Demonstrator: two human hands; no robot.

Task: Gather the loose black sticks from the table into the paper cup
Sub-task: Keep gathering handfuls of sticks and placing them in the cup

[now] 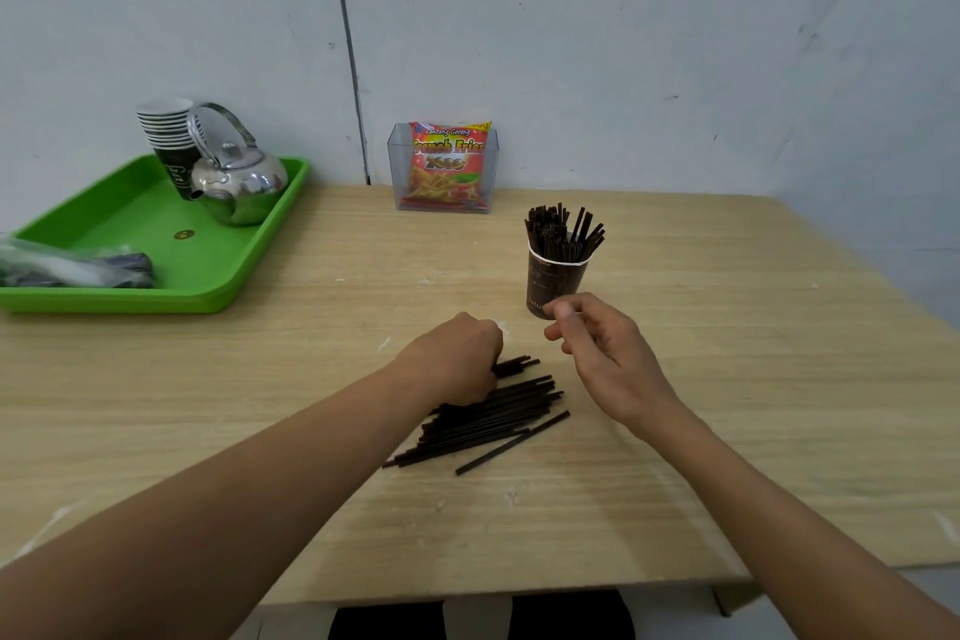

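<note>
Loose black sticks [488, 418] under left hand [457, 359], beside right hand [605, 353]

Loose sticks [488, 418] before cup [553, 283], on table [727, 379].

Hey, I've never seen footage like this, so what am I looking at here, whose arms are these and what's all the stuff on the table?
This is one picture from a camera worn on a person's head, looking down at their own bare arms. The left hand is closed over a pile of loose black sticks on the wooden table. The right hand hovers above, fingers loosely curled, apparently empty. Behind it a paper cup already holds many sticks upright. On the left, a green tray carries a metal kettle and stacked cups. By the wall, a clear box holds a snack bag.
</note>
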